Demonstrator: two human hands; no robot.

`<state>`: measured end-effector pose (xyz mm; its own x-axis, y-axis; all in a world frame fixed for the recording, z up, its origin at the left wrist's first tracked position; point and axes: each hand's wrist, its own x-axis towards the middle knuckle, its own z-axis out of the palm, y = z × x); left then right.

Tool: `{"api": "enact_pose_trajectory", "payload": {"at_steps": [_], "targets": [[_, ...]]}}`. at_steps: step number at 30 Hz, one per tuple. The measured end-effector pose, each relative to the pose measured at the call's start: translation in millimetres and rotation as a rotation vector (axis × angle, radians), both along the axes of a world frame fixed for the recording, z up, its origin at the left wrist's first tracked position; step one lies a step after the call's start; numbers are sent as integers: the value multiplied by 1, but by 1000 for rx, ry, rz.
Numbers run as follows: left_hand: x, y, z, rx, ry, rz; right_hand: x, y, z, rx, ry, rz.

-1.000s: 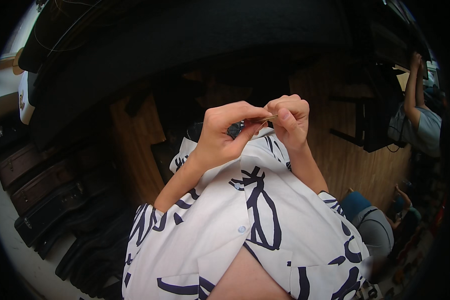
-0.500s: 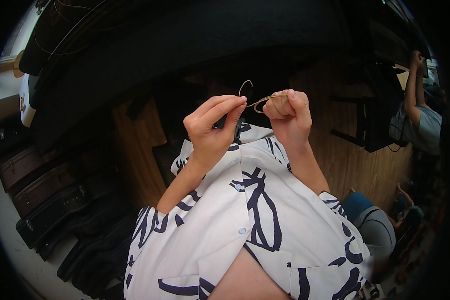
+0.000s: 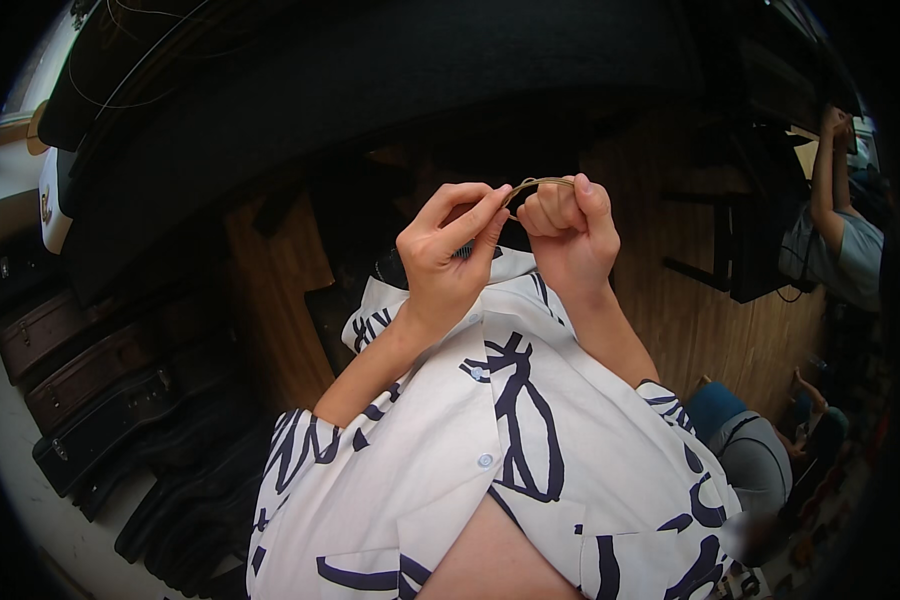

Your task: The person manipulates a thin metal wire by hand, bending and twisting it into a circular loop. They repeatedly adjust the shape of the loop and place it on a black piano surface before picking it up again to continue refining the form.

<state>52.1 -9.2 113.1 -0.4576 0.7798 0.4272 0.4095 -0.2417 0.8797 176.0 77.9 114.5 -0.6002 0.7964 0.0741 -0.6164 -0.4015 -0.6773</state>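
Observation:
A thin brass-coloured wire coil [image 3: 544, 181], looking like an instrument string, spans the short gap between my two hands in front of my chest. My left hand [image 3: 444, 242] pinches its left side between thumb and fingertips. The fingers of my right hand [image 3: 574, 232] are curled into a fist around the other side, thumb upright beside them. Both palms hide part of the loop. Below my hands is my white shirt [image 3: 440, 440] with dark line patterns.
A long dark surface [image 3: 400, 80] runs across ahead. Several black and brown instrument cases [image 3: 100, 375] stand at the left. A dark stand or chair [image 3: 735, 240] is on the wooden floor [image 3: 710, 335]. Other people sit at right, one with a raised arm [image 3: 822, 175].
My left hand has moved right and slightly up, closer to my right hand. The loose curled wire end that stuck up is now wound in by the loop. My right hand barely moved.

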Motion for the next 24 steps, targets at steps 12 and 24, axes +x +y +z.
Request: {"api": "enact_pose_trajectory", "payload": {"at_steps": [12,24], "targets": [[1,-5,8,-30,-154,-145,-4,1,0,3,-4,4],[-2,-7,-11,75,-174,-37,-13,-4,-3,354,-125,-24]]}}
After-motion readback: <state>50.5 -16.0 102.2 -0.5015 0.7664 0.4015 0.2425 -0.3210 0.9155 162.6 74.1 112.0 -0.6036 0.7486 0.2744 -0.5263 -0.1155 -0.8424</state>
